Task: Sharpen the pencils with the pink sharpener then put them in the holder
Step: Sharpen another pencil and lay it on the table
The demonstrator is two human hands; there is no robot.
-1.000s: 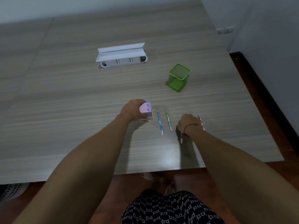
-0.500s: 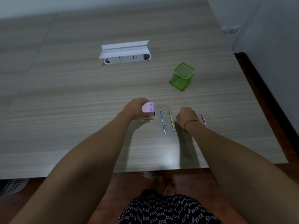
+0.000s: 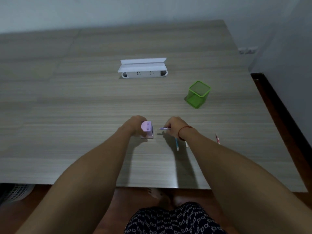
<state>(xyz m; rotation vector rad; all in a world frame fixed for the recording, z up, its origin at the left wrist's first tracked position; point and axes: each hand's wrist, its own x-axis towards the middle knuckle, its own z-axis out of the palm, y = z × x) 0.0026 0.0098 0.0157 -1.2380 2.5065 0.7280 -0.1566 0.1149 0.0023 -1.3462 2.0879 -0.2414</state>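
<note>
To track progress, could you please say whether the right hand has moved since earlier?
Yes, left: the right hand crossed the blue pencil toward the pink sharpener.

Held left hand point(image 3: 135, 124) out at 12 o'clock, gripping sharpener point(image 3: 147, 126); held right hand point(image 3: 173, 125) at its 3 o'clock, pinching pencil point(image 3: 163, 128) pointed toward 9 o'clock.

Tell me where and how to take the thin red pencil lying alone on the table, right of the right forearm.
Pinch the thin red pencil at mid-shaft from above, fingertips on its two long sides. It lies flat on the grey wood-grain table, so nothing slips under it, and its sides are free. The right hand is nearer but holds a purple pencil.
</note>
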